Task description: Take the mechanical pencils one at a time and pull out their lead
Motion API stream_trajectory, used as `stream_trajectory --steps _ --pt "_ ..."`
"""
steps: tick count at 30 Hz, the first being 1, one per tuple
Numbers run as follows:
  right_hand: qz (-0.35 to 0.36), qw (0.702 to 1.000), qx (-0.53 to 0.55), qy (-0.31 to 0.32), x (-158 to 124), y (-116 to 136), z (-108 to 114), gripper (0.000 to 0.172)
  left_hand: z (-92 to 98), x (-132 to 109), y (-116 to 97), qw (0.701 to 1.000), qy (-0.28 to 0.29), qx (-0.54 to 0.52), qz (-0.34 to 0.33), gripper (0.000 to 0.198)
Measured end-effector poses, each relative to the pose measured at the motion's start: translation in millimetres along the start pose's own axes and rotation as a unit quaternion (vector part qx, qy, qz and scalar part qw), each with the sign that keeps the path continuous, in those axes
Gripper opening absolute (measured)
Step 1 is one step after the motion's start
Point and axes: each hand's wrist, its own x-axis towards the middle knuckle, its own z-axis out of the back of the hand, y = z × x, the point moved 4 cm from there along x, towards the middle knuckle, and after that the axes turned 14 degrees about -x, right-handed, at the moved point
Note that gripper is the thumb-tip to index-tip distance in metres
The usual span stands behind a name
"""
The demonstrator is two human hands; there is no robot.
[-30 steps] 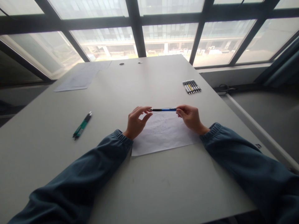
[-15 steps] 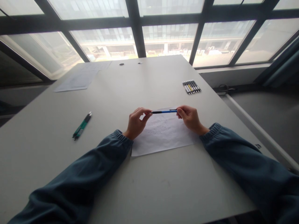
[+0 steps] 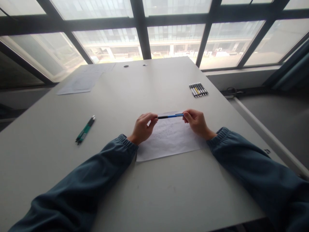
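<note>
A blue pen (image 3: 172, 116) with a black grip section is held level between my two hands, above a sheet of paper (image 3: 173, 141) with faint scribbles. My left hand (image 3: 143, 127) pinches the black tip end between thumb and fingers. At the other end, where the clip is, my right hand (image 3: 196, 122) is closed with thumb and fingers round the blue barrel. The fingertips hide both extreme ends of the pen.
Two green and black pens (image 3: 85, 130) lie side by side on the white table (image 3: 120, 199) at left. Several pens in a row (image 3: 198, 90), one yellow, lie at back right. More paper sheets (image 3: 79, 80) rest at far left, near the windows.
The pen's tip end has dipped very slightly, along with the fingers of my left hand. My right hand keeps its hold in nearly the same place.
</note>
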Motion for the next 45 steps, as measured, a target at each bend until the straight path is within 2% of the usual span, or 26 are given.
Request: stream_trajectory --steps 7,18,24,32,37,39,42,45 --pt "0.0 1.0 -0.005 0.003 0.4 0.1 -0.2 0.036 1.0 1.0 -2.7 1.0 -0.001 -0.018 0.0 0.018" --pt "0.005 1.0 -0.017 0.001 0.5 3.0 0.0 0.034 0.5 0.0 -2.1 0.999 0.005 -0.009 0.04 0.017" --pt "0.0 0.999 -0.03 -0.011 0.6 2.7 0.1 0.03 -0.5 0.2 -0.7 0.998 0.017 -0.028 0.061 0.044" --pt "0.006 0.999 -0.034 -0.009 -0.9 3.2 0.0 0.027 -1.0 0.0 0.3 0.996 0.013 -0.047 0.073 0.05" --pt "0.01 1.0 -0.026 -0.014 -0.4 4.1 0.6 0.026 -1.8 -0.2 0.8 0.996 0.032 -0.06 0.061 0.059" --pt "0.009 1.0 -0.021 -0.019 -0.1 4.9 1.1 0.025 -1.5 0.1 1.2 0.996 0.03 -0.069 0.053 0.056" --pt "0.0 0.999 -0.021 -0.027 0.4 5.3 1.7 0.026 1.1 1.7 1.1 0.997 -0.01 -0.07 0.035 0.038" --pt "-0.006 0.999 -0.025 -0.034 0.5 4.7 2.3 0.028 3.3 3.5 -2.8 0.997 -0.042 -0.056 -0.01 0.031"
